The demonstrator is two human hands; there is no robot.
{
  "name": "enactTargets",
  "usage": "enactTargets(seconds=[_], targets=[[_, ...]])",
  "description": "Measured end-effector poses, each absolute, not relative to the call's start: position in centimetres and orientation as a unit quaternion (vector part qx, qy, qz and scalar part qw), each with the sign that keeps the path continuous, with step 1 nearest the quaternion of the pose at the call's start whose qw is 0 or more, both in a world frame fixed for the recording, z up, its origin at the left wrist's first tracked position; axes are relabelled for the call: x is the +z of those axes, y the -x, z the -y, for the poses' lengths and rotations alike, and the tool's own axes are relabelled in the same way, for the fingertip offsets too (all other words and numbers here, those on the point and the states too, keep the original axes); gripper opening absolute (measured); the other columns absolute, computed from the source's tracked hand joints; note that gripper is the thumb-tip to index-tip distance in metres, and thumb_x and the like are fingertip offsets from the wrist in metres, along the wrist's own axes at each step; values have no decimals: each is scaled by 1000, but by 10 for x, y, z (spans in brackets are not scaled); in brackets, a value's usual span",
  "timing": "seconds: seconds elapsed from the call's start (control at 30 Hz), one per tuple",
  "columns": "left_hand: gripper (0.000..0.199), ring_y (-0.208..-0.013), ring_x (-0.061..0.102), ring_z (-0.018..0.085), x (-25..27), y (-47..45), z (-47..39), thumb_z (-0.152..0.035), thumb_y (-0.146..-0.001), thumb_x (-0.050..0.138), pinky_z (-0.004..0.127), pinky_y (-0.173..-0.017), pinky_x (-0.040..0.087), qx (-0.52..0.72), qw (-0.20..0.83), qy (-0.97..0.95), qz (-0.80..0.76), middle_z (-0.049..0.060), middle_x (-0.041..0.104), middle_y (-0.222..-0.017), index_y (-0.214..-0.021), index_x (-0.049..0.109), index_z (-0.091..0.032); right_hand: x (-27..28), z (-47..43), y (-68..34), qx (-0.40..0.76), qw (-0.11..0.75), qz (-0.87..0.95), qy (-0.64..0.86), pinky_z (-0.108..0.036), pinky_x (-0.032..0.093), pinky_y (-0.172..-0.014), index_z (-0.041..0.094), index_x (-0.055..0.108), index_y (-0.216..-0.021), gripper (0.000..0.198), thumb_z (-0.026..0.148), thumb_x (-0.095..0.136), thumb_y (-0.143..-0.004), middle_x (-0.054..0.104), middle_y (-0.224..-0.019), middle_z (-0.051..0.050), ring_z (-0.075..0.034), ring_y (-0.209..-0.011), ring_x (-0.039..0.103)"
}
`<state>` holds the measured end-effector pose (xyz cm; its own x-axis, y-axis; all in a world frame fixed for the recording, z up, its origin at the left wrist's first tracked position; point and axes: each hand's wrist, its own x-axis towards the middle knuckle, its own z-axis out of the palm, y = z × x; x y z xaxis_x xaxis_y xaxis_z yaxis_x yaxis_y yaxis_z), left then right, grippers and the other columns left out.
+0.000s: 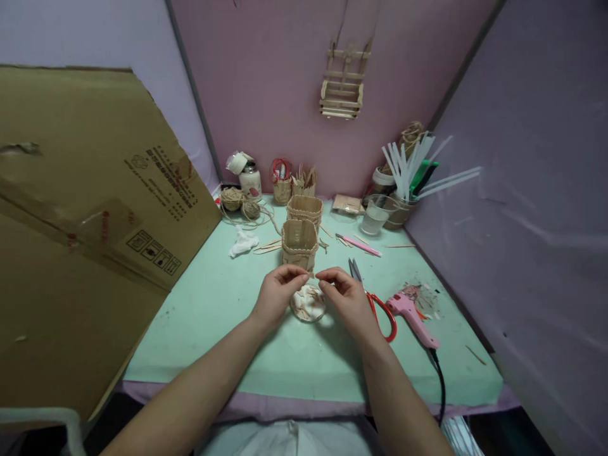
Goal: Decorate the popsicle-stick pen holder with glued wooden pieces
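Observation:
My left hand [279, 292] and my right hand [346, 297] meet in front of me, each with thumb and forefinger pinched together. Between the fingertips shows a small tan piece [311, 275], too tiny to name its kind. Just below the fingers sits a round clear dish [308, 319] holding white cotton-like wads with thin brownish bits on them. Right behind my fingers stands a woven tan basket [299, 244] with a braided rim, open at the top. A second, similar basket [304, 208] is behind it. Red-handled scissors [381, 315] lie beside my right hand, partly hidden by it.
A pink glue gun [414, 318] with a black cord lies at right. Further back are a pink pen [358, 245], a cup of water [374, 218], glue sticks [407, 166], twine balls [232, 198] and a crumpled tissue [244, 241]. A large cardboard sheet [95, 253] stands at left.

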<state>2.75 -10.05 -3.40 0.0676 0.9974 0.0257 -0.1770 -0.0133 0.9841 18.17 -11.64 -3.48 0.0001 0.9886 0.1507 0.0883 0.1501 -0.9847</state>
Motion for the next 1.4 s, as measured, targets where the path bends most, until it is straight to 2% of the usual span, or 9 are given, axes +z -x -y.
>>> enactTargets(seconds=[0.1, 0.3, 0.4, 0.53, 0.67, 0.97, 1.2, 1.4], targets=[[25, -60, 50, 9, -33, -29, 99, -31, -61, 78, 23, -59, 42, 506, 644, -378, -432, 0, 60, -68, -75, 65, -15, -42, 113, -179, 424, 506, 553, 508, -27, 46, -64, 21, 67, -86, 16, 34, 63, -78, 65, -85, -3, -16, -72, 58], [27, -60, 51, 8, -33, -31, 102, -31, -59, 80, 22, -59, 40, 498, 670, -346, -428, -1, 61, -69, -74, 65, -15, -48, 112, -172, 424, 518, 539, 511, -26, 45, -63, 20, 66, -78, 16, 36, 65, -78, 65, -76, -1, -15, -69, 57], [22, -64, 54, 10, -35, -30, 101, -30, -64, 76, 23, -63, 42, 503, 622, -405, -443, 0, 63, -71, -75, 65, -15, -48, 112, -173, 436, 517, 528, 514, -25, 43, -61, 19, 65, -77, 18, 36, 65, -78, 63, -72, 0, -14, -65, 55], [15, -76, 59, 15, -35, -24, 98, -27, -71, 69, 26, -70, 45, 488, 471, -552, -485, 4, 66, -82, -81, 69, -16, -50, 111, -177, 416, 480, 550, 542, -26, 40, -58, 19, 64, -75, 15, 33, 62, -78, 62, -67, 1, -14, -61, 52], [10, -76, 59, 16, -34, -19, 97, -25, -74, 64, 26, -67, 44, 448, 386, -645, -484, 4, 65, -77, -72, 69, -16, -50, 113, -179, 369, 445, 595, 558, -27, 40, -59, 20, 63, -73, 12, 30, 59, -77, 62, -68, 0, -15, -62, 52], [15, -74, 59, 17, -43, -21, 95, -28, -77, 59, 26, -67, 43, 394, 414, -645, -507, 3, 67, -77, -75, 68, -17, -50, 116, -180, 322, 457, 613, 559, -28, 41, -62, 20, 62, -72, 12, 27, 55, -79, 63, -74, -1, -16, -67, 54], [16, -74, 58, 17, -44, -24, 96, -29, -79, 56, 26, -69, 43, 386, 455, -635, -490, 3, 66, -76, -76, 65, -16, -51, 117, -180, 336, 452, 602, 566, -28, 41, -63, 20, 62, -72, 12, 27, 56, -79, 64, -73, -1, -16, -67, 55], [18, -74, 57, 17, -46, -24, 95, -32, -78, 56, 27, -68, 42, 407, 450, -605, -516, 3, 67, -78, -77, 64, -16, -49, 115, -180, 369, 468, 573, 562, -29, 44, -69, 19, 69, -87, 24, 38, 55, -84, 69, -83, -5, -19, -77, 60]])
